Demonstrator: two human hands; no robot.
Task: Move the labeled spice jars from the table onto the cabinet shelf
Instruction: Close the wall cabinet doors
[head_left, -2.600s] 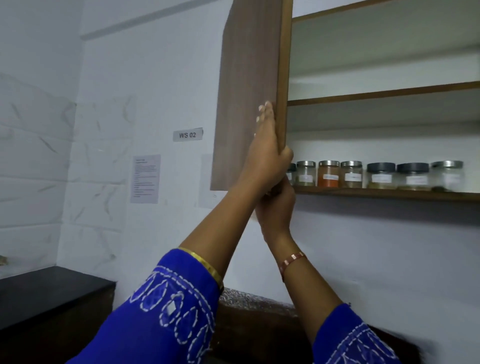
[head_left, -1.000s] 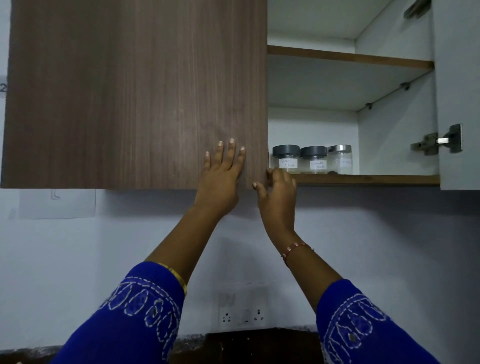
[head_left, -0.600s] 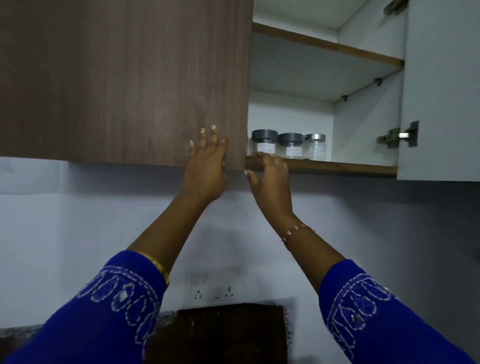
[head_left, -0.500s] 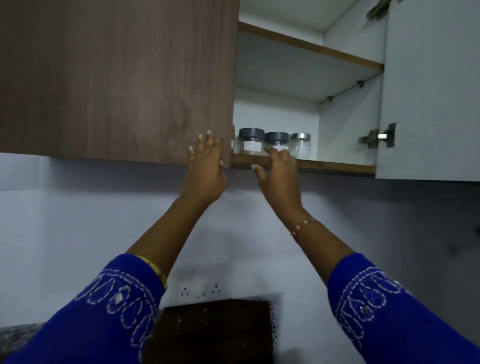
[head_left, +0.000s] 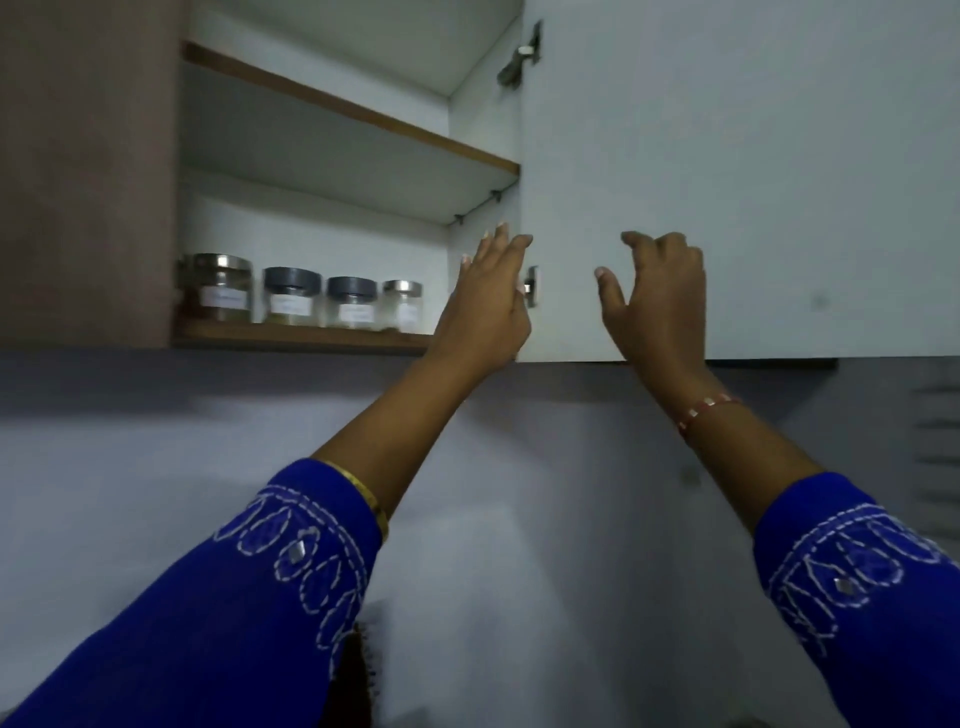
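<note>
Wall cabinet (head_left: 322, 197): white R door (head_left: 753, 156) swung open, brown L door (head_left: 83, 171) shut. L hand (head_left: 491, 301) at white door's hinge edge, fingers straight, holding nothing. R hand (head_left: 657, 296) in front of door's inner face, fingers loosely curled, empty; contact w/ door unclear. 4 spice jars (head_left: 296, 296) in row on bottom shelf (head_left: 306, 336), labels unreadable.

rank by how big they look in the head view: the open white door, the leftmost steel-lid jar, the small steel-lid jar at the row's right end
1. open white door, by far.
2. leftmost steel-lid jar.
3. small steel-lid jar, though it stands farther from the camera, so its true size is unsure.
</note>
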